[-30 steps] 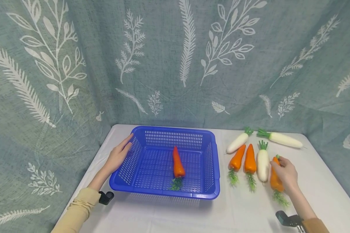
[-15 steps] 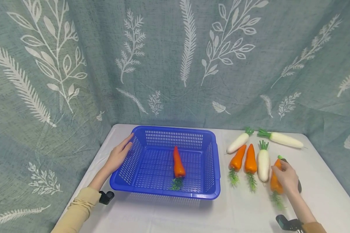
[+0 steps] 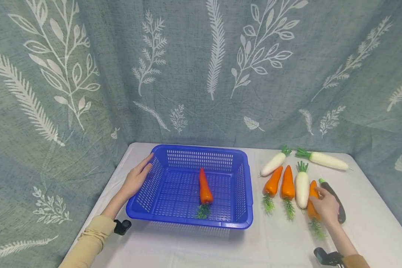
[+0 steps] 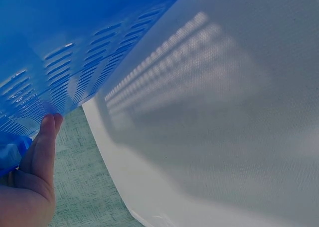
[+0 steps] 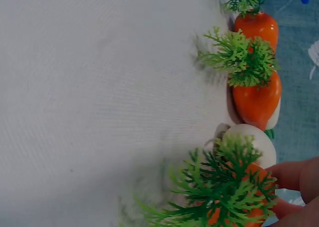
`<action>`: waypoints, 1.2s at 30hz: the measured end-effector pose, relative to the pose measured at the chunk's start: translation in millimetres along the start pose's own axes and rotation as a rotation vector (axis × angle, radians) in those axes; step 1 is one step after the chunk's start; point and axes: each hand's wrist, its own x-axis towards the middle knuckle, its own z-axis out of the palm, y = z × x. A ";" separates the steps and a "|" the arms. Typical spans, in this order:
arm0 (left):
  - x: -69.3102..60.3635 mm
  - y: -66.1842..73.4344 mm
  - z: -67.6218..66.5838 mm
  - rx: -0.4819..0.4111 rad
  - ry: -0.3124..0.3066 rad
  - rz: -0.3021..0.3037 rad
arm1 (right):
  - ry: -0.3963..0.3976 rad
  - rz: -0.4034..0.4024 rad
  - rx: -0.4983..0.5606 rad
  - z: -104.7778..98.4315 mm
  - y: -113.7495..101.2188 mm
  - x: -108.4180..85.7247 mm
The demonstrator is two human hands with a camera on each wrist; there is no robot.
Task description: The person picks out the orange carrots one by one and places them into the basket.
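Note:
My left hand (image 3: 135, 181) lies along the left side of the blue basket (image 3: 189, 222); its straight fingers (image 4: 45, 147) touch the wall in the left wrist view. One orange carrot (image 3: 205, 190) rests inside the basket, leafy end toward me. At the right, my right hand (image 3: 326, 206) pinches another carrot (image 3: 312, 208) from above, just beside a white radish (image 3: 302, 190). That carrot's green leaves (image 5: 219, 192) cover much of it in the right wrist view. Right of it lies a dark eggplant (image 3: 336, 199), partly behind the hand.
Two carrots (image 3: 273, 182) (image 3: 287, 184) lie between the basket and the upright radish. Behind them are a slanted radish (image 3: 274, 165) and one lying sideways (image 3: 328, 161). A patterned green curtain (image 3: 194, 74) hangs behind the white table (image 3: 187, 249).
My right hand and the carrot it pinches have shifted slightly left, against the radish. The eggplant beside them has come into view. My left hand has stayed on the basket.

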 end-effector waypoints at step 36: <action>-0.6 -1.2 -0.4 0.001 -0.009 -0.014 | -0.086 -0.003 0.021 4.5 9.8 0.8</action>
